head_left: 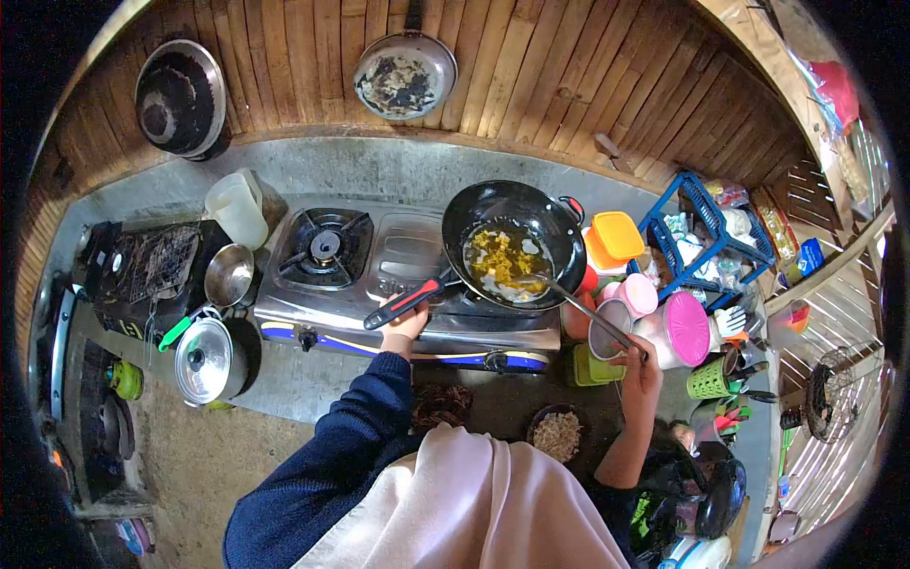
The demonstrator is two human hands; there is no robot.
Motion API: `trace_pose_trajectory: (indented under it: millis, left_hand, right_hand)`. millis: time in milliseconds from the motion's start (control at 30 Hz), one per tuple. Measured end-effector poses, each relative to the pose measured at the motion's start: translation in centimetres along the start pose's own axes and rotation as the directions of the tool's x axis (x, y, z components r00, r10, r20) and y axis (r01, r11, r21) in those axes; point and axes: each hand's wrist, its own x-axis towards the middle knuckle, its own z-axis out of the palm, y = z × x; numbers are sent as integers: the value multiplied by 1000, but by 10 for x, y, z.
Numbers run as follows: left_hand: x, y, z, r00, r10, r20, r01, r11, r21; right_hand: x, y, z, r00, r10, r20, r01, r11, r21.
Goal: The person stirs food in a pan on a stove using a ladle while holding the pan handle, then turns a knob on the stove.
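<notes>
A black wok (460,213) sits on the right burner of a two-burner gas stove (408,237). Yellow, crumbly food (507,261) that looks like scrambled egg lies in shiny oil at its bottom. My left hand (406,328) is closed around the wok's black and red handle (406,303), at the stove's front edge. With my right hand (641,372) I grip the end of a long metal spatula (599,317). It slants over the wok's right rim, and its tip is down in the food.
Left of the stove stand a lidded pot (210,360), a saucepan (229,275) and a grill (156,266). To the right are plastic containers (684,327) and a blue rack (706,228). A bowl of pale shreds (557,432) is near my body. Pans (405,76) hang behind.
</notes>
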Motion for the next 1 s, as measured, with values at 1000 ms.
trace_pose_trajectory:
  millis: [1000]
  left_hand:
    - [1, -1, -2, 1000, 19, 9, -19, 1000, 4]
  right_hand:
    - [-20, -41, -20, 992, -125, -3, 125, 991, -43]
